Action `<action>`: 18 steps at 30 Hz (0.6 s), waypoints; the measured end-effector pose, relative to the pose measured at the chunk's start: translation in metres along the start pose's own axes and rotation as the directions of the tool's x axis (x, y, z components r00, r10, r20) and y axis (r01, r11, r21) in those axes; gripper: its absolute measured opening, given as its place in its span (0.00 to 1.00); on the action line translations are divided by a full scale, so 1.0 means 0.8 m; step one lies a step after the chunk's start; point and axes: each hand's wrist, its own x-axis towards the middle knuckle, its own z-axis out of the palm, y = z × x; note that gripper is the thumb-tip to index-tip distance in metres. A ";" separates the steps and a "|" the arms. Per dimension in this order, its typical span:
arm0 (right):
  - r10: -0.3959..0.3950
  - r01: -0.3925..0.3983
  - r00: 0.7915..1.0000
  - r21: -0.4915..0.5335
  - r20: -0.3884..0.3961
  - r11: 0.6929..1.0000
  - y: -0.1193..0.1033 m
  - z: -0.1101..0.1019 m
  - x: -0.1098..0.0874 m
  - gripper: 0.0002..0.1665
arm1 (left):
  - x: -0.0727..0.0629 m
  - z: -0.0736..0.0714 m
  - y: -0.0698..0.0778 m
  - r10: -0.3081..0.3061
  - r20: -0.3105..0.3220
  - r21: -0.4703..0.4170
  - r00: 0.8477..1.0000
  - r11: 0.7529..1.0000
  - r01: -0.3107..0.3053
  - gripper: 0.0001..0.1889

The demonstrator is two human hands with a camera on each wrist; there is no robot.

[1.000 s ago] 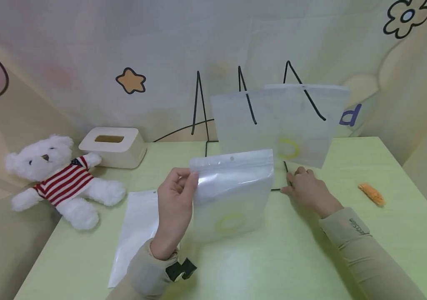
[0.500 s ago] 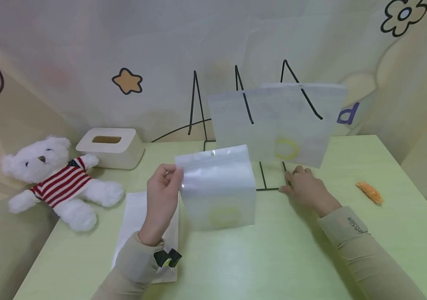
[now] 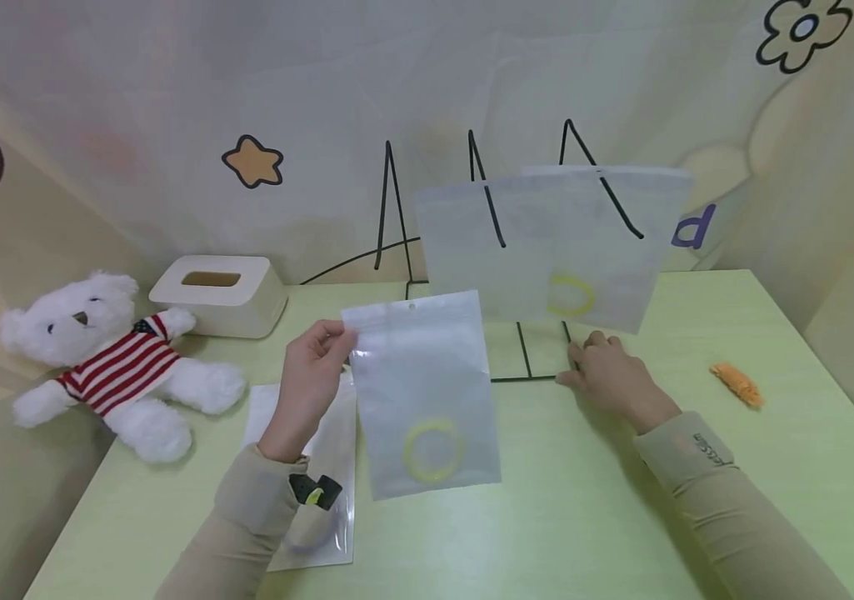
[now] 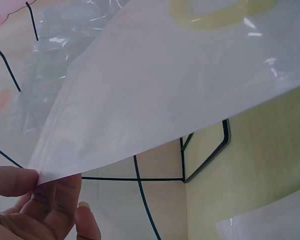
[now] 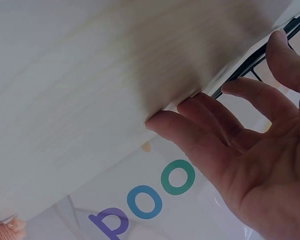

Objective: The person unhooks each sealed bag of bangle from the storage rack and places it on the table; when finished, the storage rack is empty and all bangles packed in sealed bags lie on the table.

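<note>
My left hand pinches the top left corner of a clear-white zip bag between thumb and fingers. A punched hole sits at its top edge, and a yellow ring shows low in it. The bag hangs upright, facing me, in front of a black wire rack. My right hand holds the front right corner of the rack's base, thumb and index finger at the wire. Two similar bags hang from the rack's middle and right hooks; a yellow ring shows in the right bag. The left hook carries nothing.
Another bag lies on the table, partly under my left forearm. A white teddy bear in a striped shirt and a tissue box stand at the left. A small orange bundle lies at the right.
My left hand has moved left and turned the bag from tilted to hanging flat toward me, baring more of the rack's base. My right hand has stayed at the rack corner.
</note>
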 end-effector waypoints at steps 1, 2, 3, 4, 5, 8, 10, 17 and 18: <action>0.000 0.000 1.000 0.001 -0.001 1.000 0.000 0.000 0.000 0.33 | 0.001 0.000 -0.002 -0.010 0.010 0.010 1.000 1.000 0.010 0.11; 0.000 0.000 1.000 0.001 -0.002 1.000 0.001 0.000 0.000 0.33 | 0.003 0.000 -0.004 -0.021 0.018 0.017 1.000 1.000 0.021 0.11; -0.001 0.001 1.000 0.001 -0.003 1.000 0.001 0.001 0.001 0.33 | 0.004 0.000 -0.007 -0.034 0.028 0.027 0.999 0.999 0.033 0.11; 0.000 0.000 1.000 0.002 -0.003 1.000 0.001 0.001 0.001 0.32 | 0.005 0.000 -0.009 -0.047 0.039 0.039 0.998 0.998 0.046 0.11; 0.000 0.000 1.000 0.002 -0.003 1.000 0.001 0.001 0.001 0.32 | 0.006 -0.001 -0.012 -0.061 0.054 0.050 0.997 0.997 0.059 0.11; 0.003 -0.003 1.000 0.007 -0.001 1.000 0.001 0.001 0.001 0.32 | 0.009 -0.003 -0.022 -0.106 0.102 0.100 0.989 0.990 0.096 0.11; 0.004 -0.004 1.000 0.006 0.000 1.000 0.000 0.001 0.000 0.32 | 0.011 -0.005 -0.029 -0.130 0.133 0.134 0.983 0.985 0.112 0.10; 0.005 -0.005 1.000 0.004 -0.007 1.000 0.000 0.001 -0.001 0.33 | 0.015 -0.008 -0.048 -0.169 0.164 0.188 0.972 0.973 0.137 0.10; 0.007 -0.007 1.000 0.004 -0.007 1.000 0.000 0.001 -0.001 0.34 | 0.016 -0.009 -0.050 -0.175 0.166 0.197 0.970 0.970 0.141 0.10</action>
